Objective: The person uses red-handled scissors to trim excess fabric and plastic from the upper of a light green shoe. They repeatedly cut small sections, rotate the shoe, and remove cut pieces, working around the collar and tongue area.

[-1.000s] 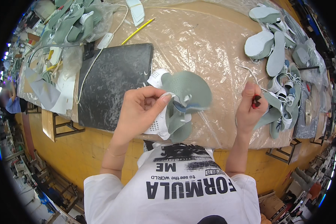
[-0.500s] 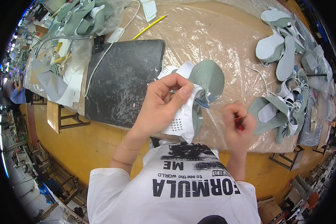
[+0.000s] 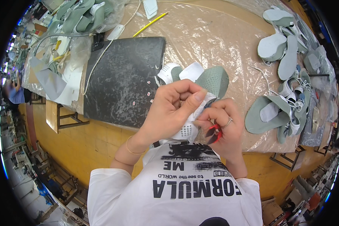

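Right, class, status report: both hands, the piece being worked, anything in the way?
Left hand pinching shoe upper. Right hand holding red-handled tool against it. Nothing between them.

The person wears a white short-sleeved T-shirt (image 3: 177,192) with black block lettering and a dark graphic across the chest, a thin gold bracelet (image 3: 131,150) on the bare left forearm, and a slim ring (image 3: 229,121) on one finger of the right hand (image 3: 220,124).
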A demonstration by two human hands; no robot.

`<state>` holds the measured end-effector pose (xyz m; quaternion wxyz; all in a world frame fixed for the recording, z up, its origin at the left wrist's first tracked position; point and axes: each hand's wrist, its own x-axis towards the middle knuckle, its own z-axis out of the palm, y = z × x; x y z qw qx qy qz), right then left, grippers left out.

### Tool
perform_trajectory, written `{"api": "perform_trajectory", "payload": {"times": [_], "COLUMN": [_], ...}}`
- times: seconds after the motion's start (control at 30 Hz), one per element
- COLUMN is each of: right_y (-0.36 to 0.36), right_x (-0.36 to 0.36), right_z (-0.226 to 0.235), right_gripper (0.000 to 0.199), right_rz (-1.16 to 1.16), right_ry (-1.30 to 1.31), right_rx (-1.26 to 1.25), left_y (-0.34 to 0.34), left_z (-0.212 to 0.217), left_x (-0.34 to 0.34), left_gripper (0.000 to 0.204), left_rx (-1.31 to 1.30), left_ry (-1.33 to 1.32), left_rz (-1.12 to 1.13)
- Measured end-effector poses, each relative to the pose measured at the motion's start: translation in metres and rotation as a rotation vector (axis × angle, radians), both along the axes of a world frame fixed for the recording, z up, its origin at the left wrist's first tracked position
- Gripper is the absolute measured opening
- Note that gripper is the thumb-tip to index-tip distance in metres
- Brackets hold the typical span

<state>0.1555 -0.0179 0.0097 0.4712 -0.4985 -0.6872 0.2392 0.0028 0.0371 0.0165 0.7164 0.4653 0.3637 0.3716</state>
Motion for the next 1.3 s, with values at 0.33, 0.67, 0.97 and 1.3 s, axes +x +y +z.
{"api": "perform_trajectory", "payload": {"times": [0.33,0.67,0.97,1.3], "right_y": [-0.006,0.008,0.005,-0.006], "right_x": [0.008,0.020,0.023,0.049], "right_z": [-0.001,0.010,-0.006,-0.015], "right_gripper": [0.023,0.023,0.013,0.017], "right_rz": [-0.114,0.131,0.088,0.077], "right_ry": [-0.021,-0.318,0.111,0.900], "right_rx": [0.147,0.209,0.013,-0.176], "left_y": [0.001,0.013,0.016,0.017], "left_z": [-0.005,-0.004,-0.006,-0.008], "left_x": [0.000,-0.001,-0.002,-0.001], "left_gripper": [0.017,0.016,0.016,0.018], "left_rx": [-0.050,-0.233,-0.265,-0.277], "left_ry": [-0.080,-0.061,-0.013,0.080], "left_rz": [-0.034,-0.363,-0.420,-0.396]}}
